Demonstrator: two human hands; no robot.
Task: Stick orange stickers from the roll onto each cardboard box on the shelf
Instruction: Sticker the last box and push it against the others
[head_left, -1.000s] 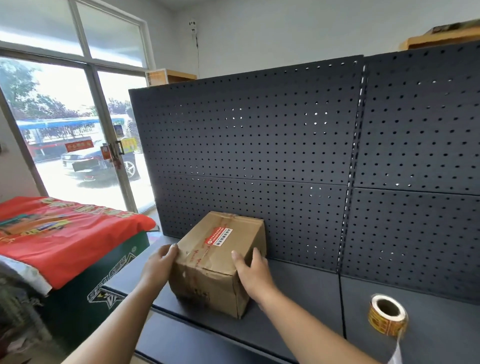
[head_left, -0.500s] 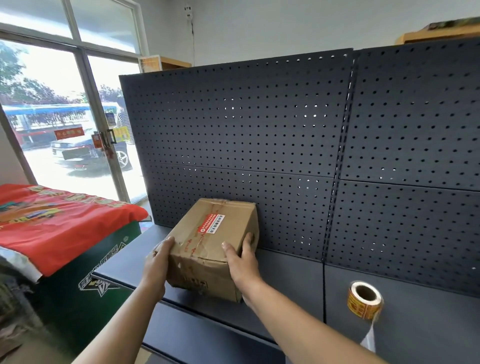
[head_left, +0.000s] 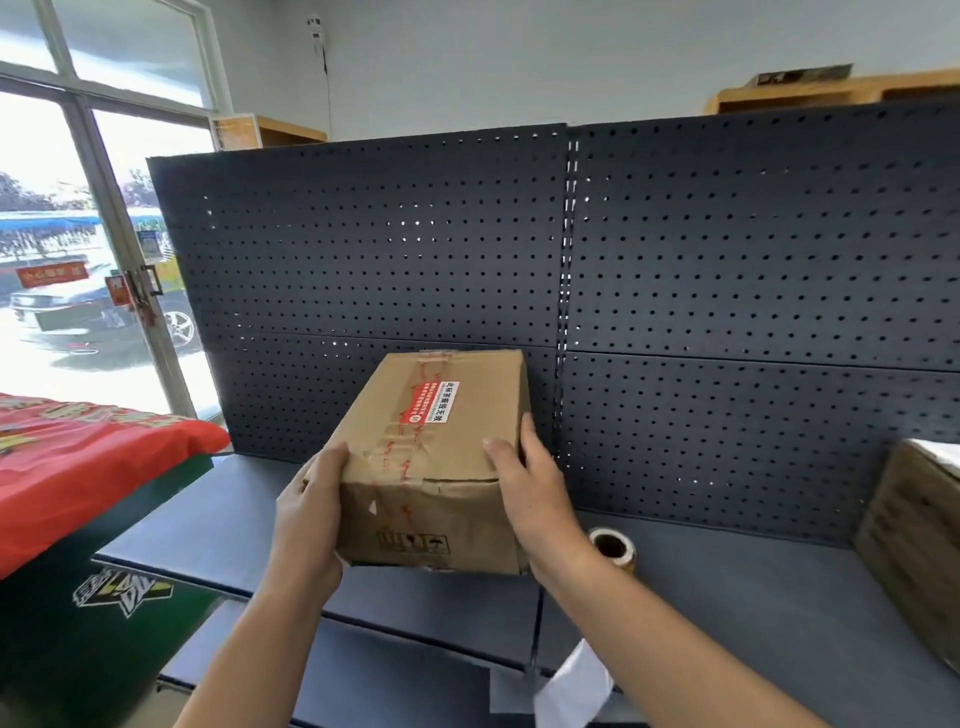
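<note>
Both hands were on the brown cardboard box (head_left: 431, 467), which sat over the front part of the dark grey metal shelf (head_left: 727, 597), left of the shelf's upright joint. Box was tilted, top face toward the camera. Can't tell if its base touched the shelf or was just clear of it.

Left hand (head_left: 311, 514): clamped on the box's left side, fingers close together and curled over the left top edge.
Right hand (head_left: 530, 493): thumb on the top face, other fingers pressed together flat along the right side.

Red-and-white printed label (head_left: 435, 402) was on the box top beside red-marked clear tape.

Orange sticker roll (head_left: 613, 548) stood on the shelf just right of the right wrist, partly hidden by it. White backing strip (head_left: 571, 686) hung below the shelf front.

Second brown cardboard carton (head_left: 914, 545) was at the shelf's far right, cut off by the frame. Black perforated back panel (head_left: 363, 249) stood behind everything. Red cloth (head_left: 78, 467) covered a green crate (head_left: 104, 623) at left.
</note>
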